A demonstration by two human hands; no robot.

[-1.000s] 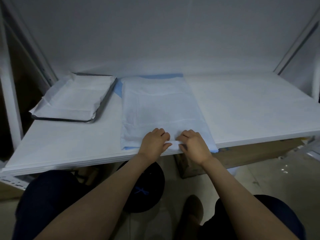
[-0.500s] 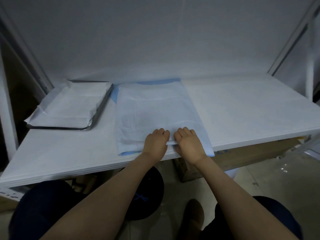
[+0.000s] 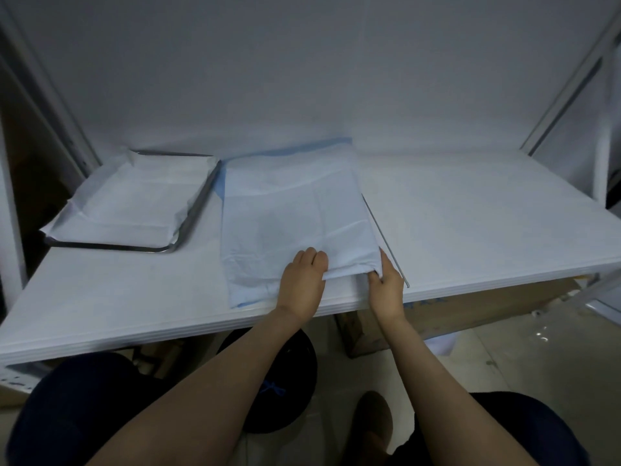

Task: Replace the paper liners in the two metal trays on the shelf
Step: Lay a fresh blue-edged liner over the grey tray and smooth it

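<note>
A metal tray (image 3: 188, 230) lined with white paper (image 3: 134, 203) sits at the shelf's back left. In the middle lies a second tray, only its thin right rim (image 3: 383, 240) showing, under a pale blue-backed paper liner (image 3: 292, 210). My left hand (image 3: 302, 280) presses on the liner's near edge, fingers curled over it. My right hand (image 3: 386, 280) pinches the liner's near right corner, lifted off the tray's corner.
The white shelf (image 3: 470, 230) stretches bare to the right, ending at a front edge just below my hands. Metal uprights (image 3: 571, 75) frame both sides. Below the shelf are a cardboard box (image 3: 470, 304), a dark round object (image 3: 289, 381) and my knees.
My right hand moved right to the liner's near right corner and raised it, exposing the tray's right rim. My left hand stayed on the near edge. The camera tilted slightly.
</note>
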